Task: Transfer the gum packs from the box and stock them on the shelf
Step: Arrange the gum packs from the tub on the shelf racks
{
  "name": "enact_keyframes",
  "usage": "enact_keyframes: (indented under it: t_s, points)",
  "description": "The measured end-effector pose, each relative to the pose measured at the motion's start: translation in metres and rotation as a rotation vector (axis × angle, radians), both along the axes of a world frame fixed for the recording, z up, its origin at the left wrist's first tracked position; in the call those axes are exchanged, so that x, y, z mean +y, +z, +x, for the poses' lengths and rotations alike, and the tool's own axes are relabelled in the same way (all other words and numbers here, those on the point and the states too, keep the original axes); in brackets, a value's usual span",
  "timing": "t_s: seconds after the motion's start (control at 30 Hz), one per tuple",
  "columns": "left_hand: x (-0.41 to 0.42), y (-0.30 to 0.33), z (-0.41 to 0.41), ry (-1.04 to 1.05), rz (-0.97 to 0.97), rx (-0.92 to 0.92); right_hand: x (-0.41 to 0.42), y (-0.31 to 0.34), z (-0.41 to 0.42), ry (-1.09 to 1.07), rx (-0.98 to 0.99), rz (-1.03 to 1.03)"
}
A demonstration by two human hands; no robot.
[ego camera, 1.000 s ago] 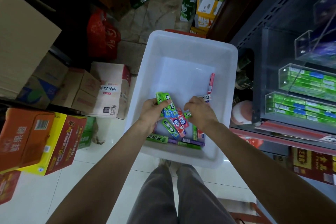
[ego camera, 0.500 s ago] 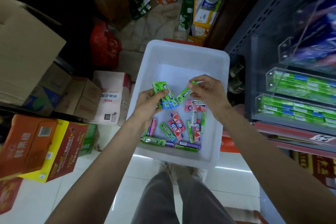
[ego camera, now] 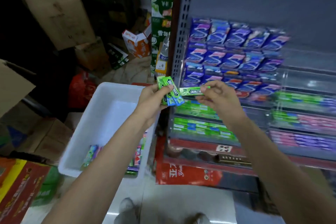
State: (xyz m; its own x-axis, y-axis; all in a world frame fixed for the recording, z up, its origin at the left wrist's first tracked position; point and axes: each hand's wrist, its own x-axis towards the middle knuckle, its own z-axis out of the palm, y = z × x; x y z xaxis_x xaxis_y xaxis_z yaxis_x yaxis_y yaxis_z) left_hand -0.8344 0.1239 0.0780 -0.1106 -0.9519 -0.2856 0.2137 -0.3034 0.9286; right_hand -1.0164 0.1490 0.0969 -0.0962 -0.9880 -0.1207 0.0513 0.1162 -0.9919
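While the left hand (ego camera: pixel 149 101) grips a small bunch of green gum packs (ego camera: pixel 171 92) above the white plastic box (ego camera: pixel 101 114), the right hand (ego camera: pixel 216 94) pinches one long green gum pack (ego camera: pixel 193 91) just beside them, before the grey metal shelf (ego camera: pixel 183 23).

Glossy wrappers, matt plastic, painted metal, cardboard.

The gum packs (ego camera: pixel 171 92) in the left hand (ego camera: pixel 151 101) and the single pack (ego camera: pixel 193 91) in the right hand (ego camera: pixel 216 96) have shiny printed wrappers. The box (ego camera: pixel 101 114) is smooth, matt white plastic. The shelf (ego camera: pixel 183 23) has a perforated grey painted metal upright and clear, glossy plastic trays (ego camera: pixel 309 81). The cartons (ego camera: pixel 54 5) are dull brown cardboard. The floor (ego camera: pixel 172 203) is polished tile that reflects light.
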Motion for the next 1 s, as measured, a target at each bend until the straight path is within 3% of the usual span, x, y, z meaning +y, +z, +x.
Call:
enact_keyframes:
  t_s: [0.33, 0.67, 0.87, 1.0]
  points:
    - [0.028, 0.06, -0.184, -0.172, -0.117, -0.053, 0.043, 0.052, -0.149, -0.146, -0.174, -0.097]
    - [-0.004, 0.093, -0.252, -0.244, -0.15, -0.072, 0.033, 0.069, -0.239, -0.314, 0.02, -0.051]
    - [-0.023, 0.106, -0.284, -0.236, -0.175, -0.124, 0.001, 0.063, -0.288, -0.303, 0.3, -0.049]
    - [-0.034, 0.108, -0.306, -0.186, -0.197, -0.121, -0.025, 0.057, -0.325, -0.218, 0.787, -0.159]
